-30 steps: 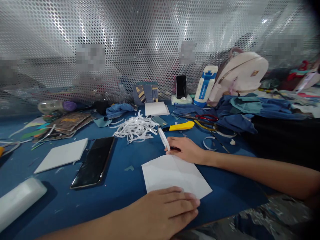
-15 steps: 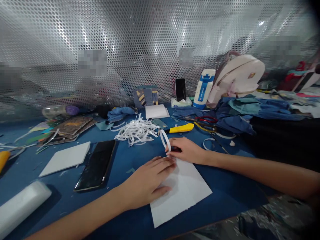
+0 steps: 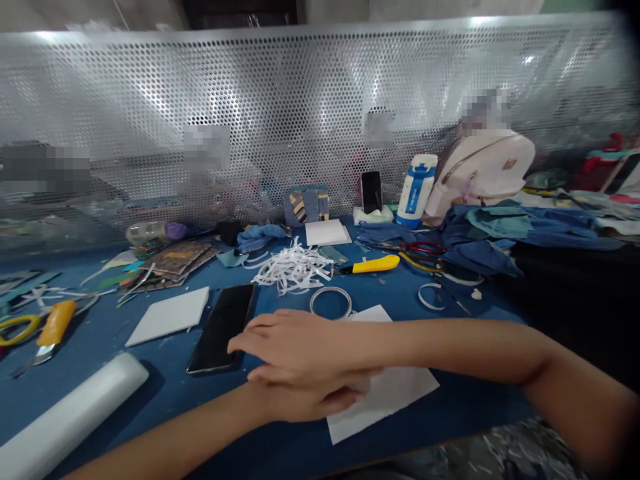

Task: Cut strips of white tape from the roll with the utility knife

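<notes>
My right hand (image 3: 300,340) reaches across to the left over the back of my left hand (image 3: 305,400). Its fingers are apart and hold nothing; the fingertips are over the near right part of a black phone (image 3: 223,327), and I cannot tell if they touch it. Partly covered by the right hand, the left one lies flat with its thumb on a sheet of white paper (image 3: 400,393). Just beyond the hands, a thin white ring (image 3: 311,303), like a nearly used-up tape roll, rests on the blue table (image 3: 280,453).
Behind the ring are a heap of white strips (image 3: 293,270) and a yellow utility knife (image 3: 375,264). A stack of white card (image 3: 167,315) and a long white case (image 3: 80,420) lie left. Farther back stand a bottle (image 3: 417,193) and a backpack (image 3: 485,173).
My right hand has let go of the white ring, which now lies on the table, and has swung left over my left hand toward the phone. The view has tilted up.
</notes>
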A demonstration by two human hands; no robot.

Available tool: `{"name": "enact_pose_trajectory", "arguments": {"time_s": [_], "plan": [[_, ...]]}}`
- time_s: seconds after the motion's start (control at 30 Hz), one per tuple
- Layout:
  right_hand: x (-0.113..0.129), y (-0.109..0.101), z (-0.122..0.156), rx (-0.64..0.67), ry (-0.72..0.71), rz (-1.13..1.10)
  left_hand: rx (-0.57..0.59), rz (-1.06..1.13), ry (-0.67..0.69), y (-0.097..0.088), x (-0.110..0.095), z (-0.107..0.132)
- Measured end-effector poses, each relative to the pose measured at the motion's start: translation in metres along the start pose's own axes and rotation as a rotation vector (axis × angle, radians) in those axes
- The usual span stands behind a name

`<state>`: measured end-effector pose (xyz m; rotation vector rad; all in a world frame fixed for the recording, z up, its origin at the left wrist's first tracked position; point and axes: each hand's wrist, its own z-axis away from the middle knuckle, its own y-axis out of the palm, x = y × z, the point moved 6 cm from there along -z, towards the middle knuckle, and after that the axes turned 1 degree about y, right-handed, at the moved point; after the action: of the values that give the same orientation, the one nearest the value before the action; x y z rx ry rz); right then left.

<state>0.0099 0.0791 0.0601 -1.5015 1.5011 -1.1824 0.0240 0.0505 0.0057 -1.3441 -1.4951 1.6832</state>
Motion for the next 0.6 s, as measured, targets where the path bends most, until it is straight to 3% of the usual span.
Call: {"name": "enact_pose_trajectory", "arguments": {"time_s": [0.13,0.33,0.5,0.6], "plan": [[-0.026,0.024,-0.032,-0.01,0.052,-0.006,0.077,0.172,0.046,-0.009,-0.006,-0.009],[-0.036,0.027,-0.032,-0.046,0.101,-0.075,0.084,0.238,0.062,-0.01,-0.006,-0.011],[-0.049,0.018,-0.03,-0.074,0.24,-0.371,0.058,0.178,0.054,-0.012,-0.006,-0.011],[-0.064,0.024,-0.041,-0.011,0.277,-0.543,0.025,0.1,0.08,-0.015,-0.008,-0.013]]}}
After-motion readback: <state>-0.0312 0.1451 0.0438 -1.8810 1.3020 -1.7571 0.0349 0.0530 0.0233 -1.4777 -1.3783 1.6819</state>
